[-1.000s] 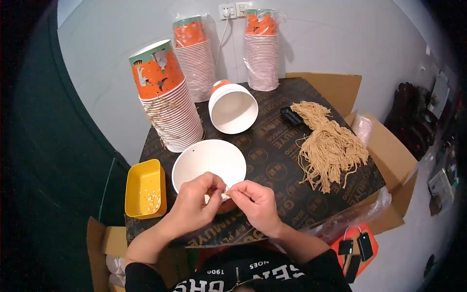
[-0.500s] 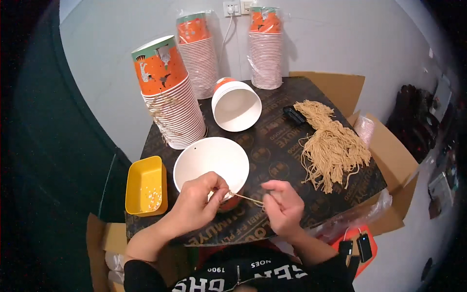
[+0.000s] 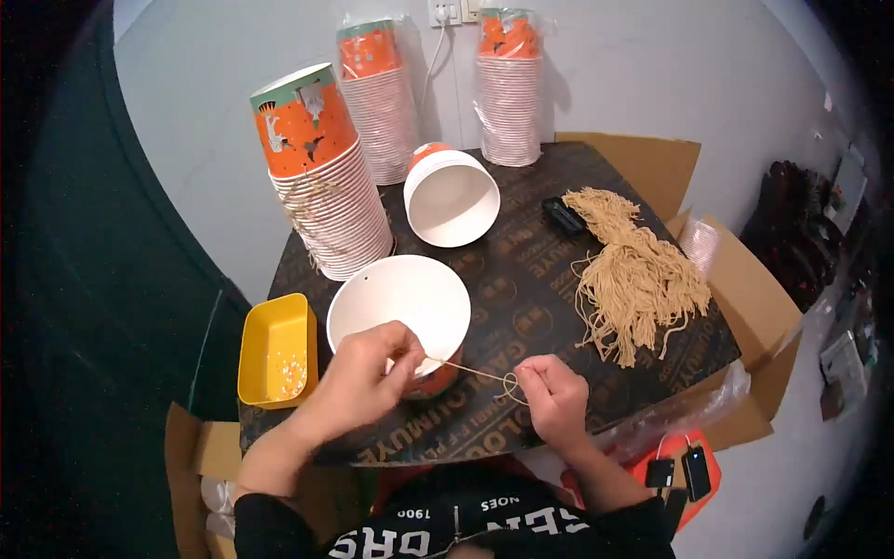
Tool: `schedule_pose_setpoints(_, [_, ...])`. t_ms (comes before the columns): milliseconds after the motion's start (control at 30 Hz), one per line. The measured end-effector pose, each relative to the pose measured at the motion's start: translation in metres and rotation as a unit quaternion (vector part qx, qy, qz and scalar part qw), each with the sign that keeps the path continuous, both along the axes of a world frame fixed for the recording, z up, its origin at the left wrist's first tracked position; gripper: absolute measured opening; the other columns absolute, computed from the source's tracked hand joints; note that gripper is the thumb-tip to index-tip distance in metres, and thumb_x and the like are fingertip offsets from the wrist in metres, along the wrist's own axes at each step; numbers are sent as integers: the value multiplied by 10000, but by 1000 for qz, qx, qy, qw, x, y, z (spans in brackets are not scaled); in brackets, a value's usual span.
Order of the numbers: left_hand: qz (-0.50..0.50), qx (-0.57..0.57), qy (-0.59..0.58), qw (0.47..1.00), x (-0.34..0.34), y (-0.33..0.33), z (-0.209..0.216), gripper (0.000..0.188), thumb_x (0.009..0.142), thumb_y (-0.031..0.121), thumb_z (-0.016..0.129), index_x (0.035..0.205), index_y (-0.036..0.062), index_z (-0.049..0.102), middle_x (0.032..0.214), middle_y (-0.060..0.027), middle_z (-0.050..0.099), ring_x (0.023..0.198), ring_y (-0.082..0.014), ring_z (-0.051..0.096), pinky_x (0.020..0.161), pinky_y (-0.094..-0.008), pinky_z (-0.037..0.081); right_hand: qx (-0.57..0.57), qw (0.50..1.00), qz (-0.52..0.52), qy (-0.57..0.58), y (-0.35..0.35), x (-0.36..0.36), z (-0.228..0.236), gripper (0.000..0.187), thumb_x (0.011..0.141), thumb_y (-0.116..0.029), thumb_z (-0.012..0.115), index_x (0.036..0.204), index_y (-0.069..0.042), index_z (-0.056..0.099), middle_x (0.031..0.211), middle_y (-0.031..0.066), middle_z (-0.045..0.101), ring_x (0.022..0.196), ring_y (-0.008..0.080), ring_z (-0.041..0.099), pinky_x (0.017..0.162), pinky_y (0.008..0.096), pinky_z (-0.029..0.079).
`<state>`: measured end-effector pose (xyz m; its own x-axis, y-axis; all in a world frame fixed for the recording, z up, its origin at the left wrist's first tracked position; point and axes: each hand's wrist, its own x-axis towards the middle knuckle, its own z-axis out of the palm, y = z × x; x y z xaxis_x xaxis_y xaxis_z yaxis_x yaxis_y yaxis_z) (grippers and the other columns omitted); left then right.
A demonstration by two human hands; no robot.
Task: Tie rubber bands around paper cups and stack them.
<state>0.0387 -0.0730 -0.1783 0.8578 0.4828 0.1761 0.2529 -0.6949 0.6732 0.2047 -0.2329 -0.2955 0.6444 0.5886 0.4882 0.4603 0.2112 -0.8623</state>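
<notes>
A white-lined paper bucket (image 3: 402,296) with an orange printed outside stands tilted at the table's near side, a small hole by its far rim. At its near rim my left hand (image 3: 368,377) is closed, thumb and forefinger pinching the tan string; whether the rim is pinched too is hidden. From those fingertips the string (image 3: 470,370) runs taut to the right. My right hand (image 3: 556,396) is closed on its other part, away from the bucket, with a small loop and loose end showing beside the fingers.
A yellow tub (image 3: 270,352) with small white and orange bits stands at left. Behind is a tall stack of orange buckets (image 3: 331,200), with bagged stacks by the wall. Another bucket (image 3: 453,199) lies on its side. A bundle of tan strings (image 3: 638,289) lies right, near a black object (image 3: 562,216).
My right hand has moved right and slightly down, drawing out a longer stretch of string, and a loop now shows by it. My left hand stays at the rim.
</notes>
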Motion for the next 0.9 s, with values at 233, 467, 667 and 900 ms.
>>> schedule_pose_setpoints(233, [43,282,77,955,-16,62,29,388,794,-139,521,1124,37,624,1291,-137,585,1200,-307,542,1018,-389,448,5,993,26,115,-6,19,10,184,991,-76,498,1079,9,635,674,-79,431,596,3,360,526,192,278])
schedule_pose_setpoints(467, [-65,370,142,916,-36,78,15,253,711,-4,721,947,86,741,1444,-141,488,1400,-377,356,1134,-546,306,94,976,64,188,-9,36,13,210,1010,-113,481,1089,40,602,650,-63,409,553,18,327,499,208,251])
schedule_pose_setpoints(667, [-125,413,120,894,-24,28,16,169,673,74,770,825,103,703,854,-52,702,1138,-286,598,1141,-553,303,195,952,112,206,-23,27,42,218,1005,-110,478,1105,59,571,645,-35,379,542,43,315,498,217,253])
schedule_pose_setpoints(900, [-25,362,-20,932,24,-34,-17,354,811,78,688,1133,-29,585,688,-150,615,655,-301,625,761,-428,500,239,866,281,337,-11,7,41,180,992,-42,452,1101,58,555,722,23,473,575,90,390,529,244,308])
